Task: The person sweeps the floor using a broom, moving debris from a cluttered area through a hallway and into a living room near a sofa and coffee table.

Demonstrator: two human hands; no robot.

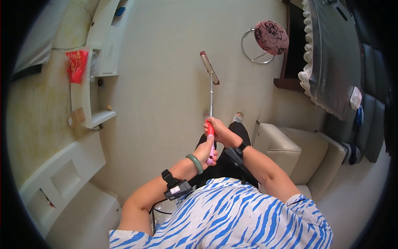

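Both of my hands grip a mop with a thin metal pole and a red and pink handle. My left hand, below a green bangle, is closed around the pink end near my body. Farther up, my right hand wraps the red part of the handle. The pole runs away from me to a narrow mop head, with a pale bar and dark red edges, lying slantwise on the light tiled floor. My sandalled feet show either side of the pole.
A round stool with a pink patterned seat stands ahead right, beside a table with a lace-edged cover. A beige armchair is close on my right. Along the left wall runs a white cabinet with a red bag on it.
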